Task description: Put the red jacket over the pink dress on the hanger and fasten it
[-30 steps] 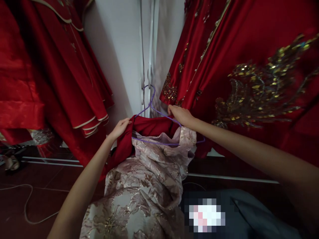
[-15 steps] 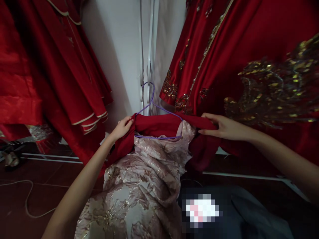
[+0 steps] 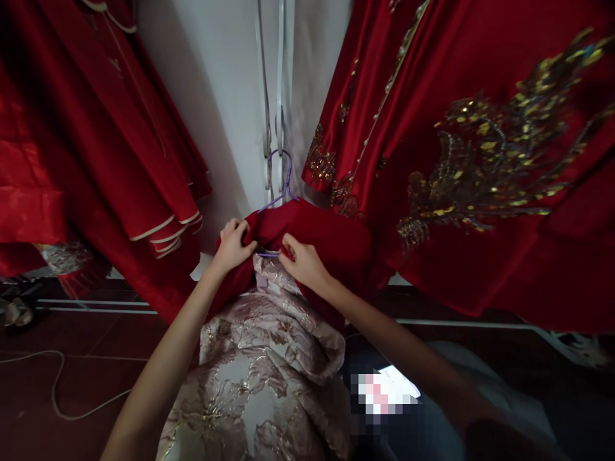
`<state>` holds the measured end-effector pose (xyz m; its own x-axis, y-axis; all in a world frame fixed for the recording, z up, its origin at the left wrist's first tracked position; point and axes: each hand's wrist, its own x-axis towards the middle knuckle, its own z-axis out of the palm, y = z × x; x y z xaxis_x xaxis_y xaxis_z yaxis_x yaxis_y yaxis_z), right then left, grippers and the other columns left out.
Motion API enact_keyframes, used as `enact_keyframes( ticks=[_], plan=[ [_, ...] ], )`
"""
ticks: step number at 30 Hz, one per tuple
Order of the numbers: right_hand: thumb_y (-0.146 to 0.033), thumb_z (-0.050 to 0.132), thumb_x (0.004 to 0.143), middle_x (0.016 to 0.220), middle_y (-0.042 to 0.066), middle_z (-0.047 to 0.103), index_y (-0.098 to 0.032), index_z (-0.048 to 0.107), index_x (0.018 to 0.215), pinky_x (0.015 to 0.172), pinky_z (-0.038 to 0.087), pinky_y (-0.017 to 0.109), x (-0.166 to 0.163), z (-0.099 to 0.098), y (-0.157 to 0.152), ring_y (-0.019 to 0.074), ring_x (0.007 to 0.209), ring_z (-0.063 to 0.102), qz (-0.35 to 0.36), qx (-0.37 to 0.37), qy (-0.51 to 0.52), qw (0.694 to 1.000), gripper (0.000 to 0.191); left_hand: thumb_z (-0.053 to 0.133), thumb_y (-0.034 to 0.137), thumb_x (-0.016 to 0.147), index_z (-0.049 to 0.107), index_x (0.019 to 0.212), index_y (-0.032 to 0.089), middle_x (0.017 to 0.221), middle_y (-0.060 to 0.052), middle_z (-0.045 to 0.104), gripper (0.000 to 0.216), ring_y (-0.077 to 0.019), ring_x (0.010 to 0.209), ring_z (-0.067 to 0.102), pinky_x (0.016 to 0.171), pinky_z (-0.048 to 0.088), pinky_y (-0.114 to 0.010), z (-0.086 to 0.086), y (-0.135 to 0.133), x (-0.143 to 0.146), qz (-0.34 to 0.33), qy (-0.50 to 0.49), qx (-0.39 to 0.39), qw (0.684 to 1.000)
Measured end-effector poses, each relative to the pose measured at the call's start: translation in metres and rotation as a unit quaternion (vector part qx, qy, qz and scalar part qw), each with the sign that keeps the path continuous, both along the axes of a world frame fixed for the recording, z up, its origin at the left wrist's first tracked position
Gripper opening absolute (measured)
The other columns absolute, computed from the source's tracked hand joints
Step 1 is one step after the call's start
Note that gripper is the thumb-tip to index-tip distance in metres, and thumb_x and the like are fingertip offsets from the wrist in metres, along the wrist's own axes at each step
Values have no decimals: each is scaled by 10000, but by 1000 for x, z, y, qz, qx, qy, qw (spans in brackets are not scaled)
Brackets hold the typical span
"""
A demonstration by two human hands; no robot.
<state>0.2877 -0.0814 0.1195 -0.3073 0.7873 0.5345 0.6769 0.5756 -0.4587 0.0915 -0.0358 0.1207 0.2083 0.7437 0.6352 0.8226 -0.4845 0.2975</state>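
A red jacket (image 3: 336,246) drapes over the shoulders of a purple wire hanger (image 3: 289,173). Under it, on the same hanger, hangs a pale pink and gold brocade dress (image 3: 269,358). My left hand (image 3: 234,244) is closed on the jacket's left front edge. With bent fingers my right hand (image 3: 302,261) pinches the other front edge, close to the middle. Between the two hands the hanger's lower bar and the top of the dress show. The fabric inside both grips is mostly hidden.
Red garments with cream piping (image 3: 158,224) hang at the left, and a red gown with gold sequins (image 3: 485,166) at the right. White rails (image 3: 281,77) rise behind the hanger. A cable (image 3: 60,384) and shoes (image 3: 16,314) lie on the floor at left. A bright, blurred-out screen (image 3: 398,384) glows below.
My right hand has moved left, drawing the red jacket's right side over the hanger and the top of the dress. My left hand stays on the left edge.
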Motion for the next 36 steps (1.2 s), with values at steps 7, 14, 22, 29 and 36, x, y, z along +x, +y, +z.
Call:
enact_keyframes(
  ticks=[7, 14, 22, 29, 36],
  plan=[
    [-215, 513, 677, 619, -59, 427, -228, 394, 763, 577, 328, 212, 38, 0, -8, 108, 552, 393, 2, -12, 31, 999, 147, 541, 231, 741, 468, 900, 203, 850, -43, 548, 177, -198, 792, 545, 759, 419, -324, -19, -39, 11, 85, -201, -24, 976],
    [-184, 458, 703, 654, -59, 392, -219, 400, 797, 598, 344, 208, 27, -4, 4, 100, 598, 410, 111, -48, 139, 983, 116, 516, 139, 728, 512, 928, 192, 853, 1, 604, 207, -125, 762, 572, 759, 442, -241, -21, -56, 60, -189, -173, -138, 957],
    [-232, 550, 727, 885, 8, 577, -231, 470, 946, 767, 459, 281, 38, -24, 3, 138, 850, 574, 208, -179, 247, 930, 233, 583, 215, 757, 500, 1008, 192, 915, -42, 625, 265, -138, 859, 619, 817, 495, -292, -43, -63, 63, -149, -361, -110, 914],
    [-373, 637, 738, 903, 38, 639, -216, 555, 908, 780, 506, 313, 37, -28, 2, 157, 865, 614, 158, -144, 264, 941, 246, 565, 193, 750, 535, 838, 192, 854, -15, 635, 94, -135, 809, 627, 790, 500, -279, -38, -63, 61, -141, -307, -120, 933],
    [-380, 629, 762, 888, 42, 688, -211, 611, 876, 782, 536, 345, 30, -21, -10, 182, 841, 653, 104, -72, 253, 959, 205, 544, 150, 742, 583, 904, 204, 887, -21, 644, 175, -144, 823, 605, 792, 472, -272, -21, -75, 54, -142, -182, -88, 969]
  ],
)
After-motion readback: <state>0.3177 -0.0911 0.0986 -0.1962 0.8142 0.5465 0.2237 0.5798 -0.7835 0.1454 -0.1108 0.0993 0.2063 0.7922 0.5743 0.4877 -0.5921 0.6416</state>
